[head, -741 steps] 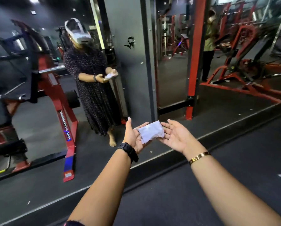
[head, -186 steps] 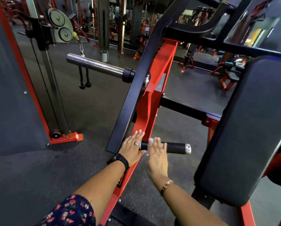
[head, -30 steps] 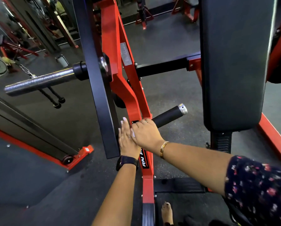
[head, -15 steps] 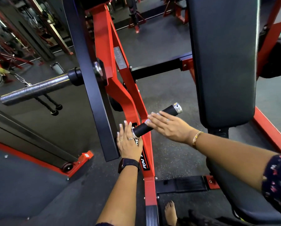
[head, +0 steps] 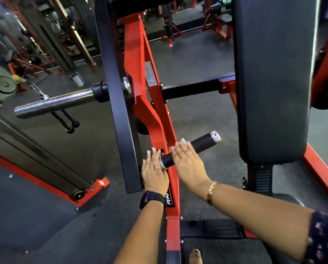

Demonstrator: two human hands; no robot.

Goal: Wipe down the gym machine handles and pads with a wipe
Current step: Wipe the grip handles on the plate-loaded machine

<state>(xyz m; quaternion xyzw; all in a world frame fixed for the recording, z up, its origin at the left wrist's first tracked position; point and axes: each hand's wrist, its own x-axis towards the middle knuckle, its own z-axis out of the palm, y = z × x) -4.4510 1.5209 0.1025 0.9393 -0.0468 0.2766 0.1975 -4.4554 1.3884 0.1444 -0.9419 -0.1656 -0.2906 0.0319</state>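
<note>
Bottom edge of the frame: my bare foot (head: 195, 255) on the dark floor, right beside the base of the red frame (head: 173, 223). Lower right, my floral sleeve (head: 323, 239), and both forearms reach up toward the centre. There's a black watch (head: 152, 199) on the left wrist and a gold bracelet (head: 211, 192) on the right.

Now the hands, dead centre. My left hand (head: 154, 173) lies flat, fingers straight and close together. It rests on the red frame just where the handle (head: 201, 143) joins it, and it grips nothing. My right hand (head: 187, 162) is laid flat across the handle's lower half, fingers straight, palm down, not wrapped round. Whether the wipe is under that palm I cannot tell; it's hidden.

The handle itself is a short round bar in matte black grip. It has a silver collar at the frame end and a shiny silver cap at the free end. It sticks out of the frame and tilts up to the right, just right of centre. Its outer half shows bare past my fingertips.

Beyond it on the right stands the pad (head: 273, 82): tall, black, upright, smooth, with a sheen down its edge, apart from the handle. Left of the frame is a black beam (head: 117, 111), and a chrome bar (head: 52, 103) points out to the left. Upper left, more machines, blurred.
</note>
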